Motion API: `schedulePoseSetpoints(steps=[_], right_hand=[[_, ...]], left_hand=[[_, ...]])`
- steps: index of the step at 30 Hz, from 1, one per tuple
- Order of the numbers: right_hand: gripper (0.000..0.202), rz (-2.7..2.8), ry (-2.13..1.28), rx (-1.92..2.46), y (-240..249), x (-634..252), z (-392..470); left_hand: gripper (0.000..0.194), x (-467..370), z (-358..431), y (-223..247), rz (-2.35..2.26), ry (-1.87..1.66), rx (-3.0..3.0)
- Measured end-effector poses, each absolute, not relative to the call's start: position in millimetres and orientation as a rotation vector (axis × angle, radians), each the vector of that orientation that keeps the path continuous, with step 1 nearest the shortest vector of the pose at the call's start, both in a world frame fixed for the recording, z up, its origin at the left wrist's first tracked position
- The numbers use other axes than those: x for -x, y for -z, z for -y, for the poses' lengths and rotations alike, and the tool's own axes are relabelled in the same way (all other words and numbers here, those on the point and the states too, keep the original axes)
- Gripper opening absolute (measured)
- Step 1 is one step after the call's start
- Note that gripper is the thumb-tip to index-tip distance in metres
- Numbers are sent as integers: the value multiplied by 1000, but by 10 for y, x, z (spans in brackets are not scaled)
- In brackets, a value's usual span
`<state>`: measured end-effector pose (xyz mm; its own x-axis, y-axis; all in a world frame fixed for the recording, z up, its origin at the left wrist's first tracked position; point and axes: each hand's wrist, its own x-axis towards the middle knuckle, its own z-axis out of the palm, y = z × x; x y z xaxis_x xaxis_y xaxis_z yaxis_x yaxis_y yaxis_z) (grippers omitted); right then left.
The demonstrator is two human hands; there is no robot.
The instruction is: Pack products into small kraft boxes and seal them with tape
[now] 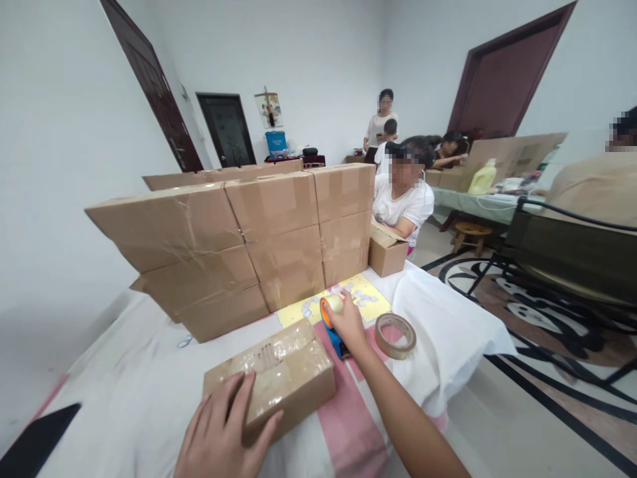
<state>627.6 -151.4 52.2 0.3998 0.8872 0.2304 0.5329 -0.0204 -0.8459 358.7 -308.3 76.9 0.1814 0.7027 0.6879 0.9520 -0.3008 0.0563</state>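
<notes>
Left hand (223, 425)'s spread loosely on the near box (298, 382), right hand (350, 324)'s curled round the tape dispenser (333, 337), so a careless rightward swing could knock the tape roll (407, 344).

Blue-and-orange tape dispenser (335, 340), brown box (288, 370)

Spreads across the lower half of the frame as a surface (144, 398) under white cloth (458, 318) with pink and yellow patches. Bears a wall of stacked cartons (223, 245) left of centre, a smaller carton (388, 257) just right of it, a taped box (286, 375) at lower centre and, right of centre, a tape roll (398, 351) lying flat.
</notes>
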Motion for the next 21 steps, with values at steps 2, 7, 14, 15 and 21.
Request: schedulePoseSetpoints(steps=[2,7,14,15,21], right_hand=[[54,1296,-382,1826,-538,-6299,1512],[39,1384,-335,1870,-578,-6357,1523],[31,1393,-353,1741,-618,-6346,1555],[30,1387,-347,1731,-619,-6347,1552],[35,1362,-347,1678,-627,-6372,1543]], left_hand=[[74,-3547,3059,-720,1549,867,2075],[78,-3471,2941,-671,1460,840,2037],[74,-3349,2704,-724,1358,834,2112],[73,-3340,2686,-726,1357,838,2114],[78,-3312,2646,-685,1328,865,2093]])
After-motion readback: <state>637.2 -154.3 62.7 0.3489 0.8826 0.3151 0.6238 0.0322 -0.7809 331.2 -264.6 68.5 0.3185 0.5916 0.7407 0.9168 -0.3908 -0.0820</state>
